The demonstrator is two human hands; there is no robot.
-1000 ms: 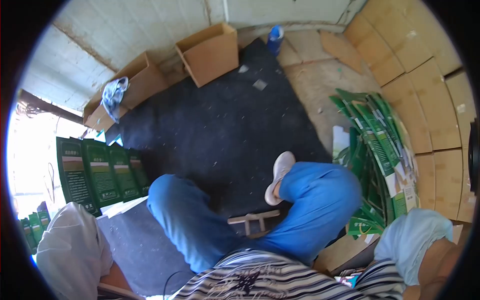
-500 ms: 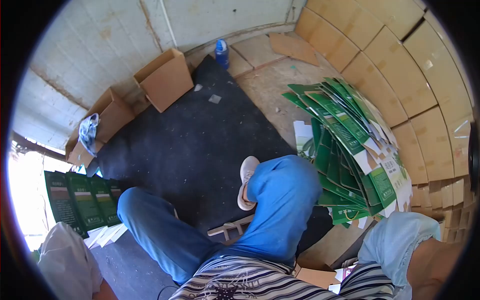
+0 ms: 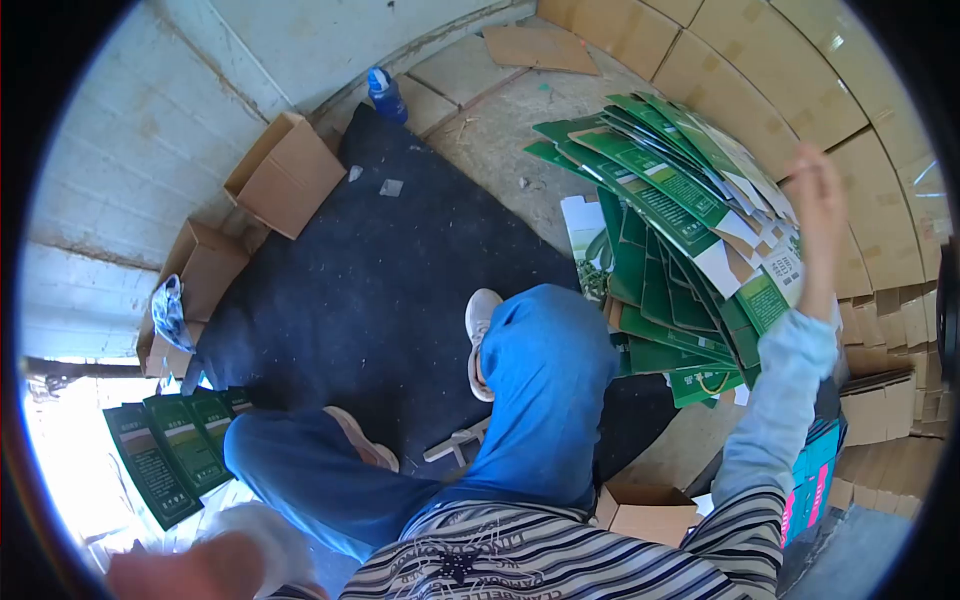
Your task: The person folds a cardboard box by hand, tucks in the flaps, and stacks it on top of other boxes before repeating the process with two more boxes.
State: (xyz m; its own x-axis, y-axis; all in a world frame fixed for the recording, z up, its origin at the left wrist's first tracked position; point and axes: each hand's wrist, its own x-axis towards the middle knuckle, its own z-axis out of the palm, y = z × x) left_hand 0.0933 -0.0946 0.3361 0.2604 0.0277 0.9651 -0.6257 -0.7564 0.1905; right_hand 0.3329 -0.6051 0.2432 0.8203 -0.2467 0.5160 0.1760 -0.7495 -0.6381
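My right hand (image 3: 820,190) is raised beside the upper right of a fanned pile of flattened green and white cartons (image 3: 680,215). Its fingers stretch upward with nothing seen in them, and a pale blue sleeve cover (image 3: 790,375) wraps the forearm. At the lower left edge my left hand (image 3: 185,572) is smeared by motion, so its fingers cannot be made out. Nearest to it stand several green printed cartons (image 3: 165,465) in a row.
Two open brown boxes (image 3: 290,180) (image 3: 205,275) line the left wall, with a blue bottle (image 3: 386,95) farther along. Black matting (image 3: 390,260) covers the floor. Stacked brown cartons (image 3: 770,70) form the right side. Another open box (image 3: 650,515) sits beside my right hip.
My right arm has swung up from the lower right to beside the carton pile. My left hand has come into view at the lower left. The camera view has shifted.
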